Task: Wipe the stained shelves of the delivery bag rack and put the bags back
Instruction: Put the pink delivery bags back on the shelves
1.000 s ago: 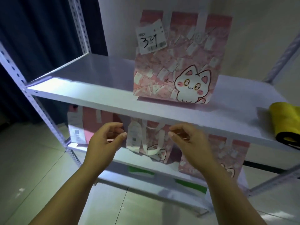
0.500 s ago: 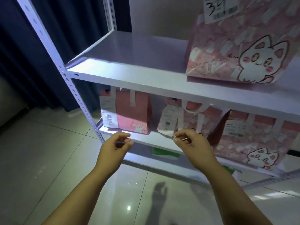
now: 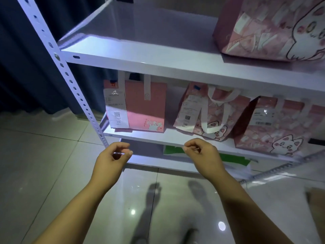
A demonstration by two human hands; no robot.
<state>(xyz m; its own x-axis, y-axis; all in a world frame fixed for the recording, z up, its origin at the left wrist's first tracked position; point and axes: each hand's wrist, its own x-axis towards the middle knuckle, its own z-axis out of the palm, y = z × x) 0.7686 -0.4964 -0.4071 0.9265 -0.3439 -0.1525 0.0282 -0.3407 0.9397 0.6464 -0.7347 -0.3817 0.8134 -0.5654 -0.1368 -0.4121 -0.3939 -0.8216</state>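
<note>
- The left hand hangs in front of the rack's lower shelves, not touching them. Its fingers are curled inward, with the thumb tip close to the forefinger.
- A thin pale streak shows between thumb and forefinger. Whether the hand pinches anything cannot be told.
- The right hand is level with the left and well apart from it. Its fingers are curled the same way around a similar thin glint, and its hold cannot be told either.
- The white metal rack has a perforated upright post on the left.
- On the top shelf a large pink cat bag stands at the right, cut off by the frame.
- The middle shelf carries three bags in a row:
  - On the left is a plain pink bag, upright, with a receipt hanging on its front.
  - In the centre is a cat-print bag, leaning, with its own slip.
  - On the right is a second cat-print bag, just beside the centre one.
- The bottom shelf holds a flat green item, partly hidden by the right hand.
- A glossy tiled floor lies below, and a dark curtain hangs to the left of the rack.
</note>
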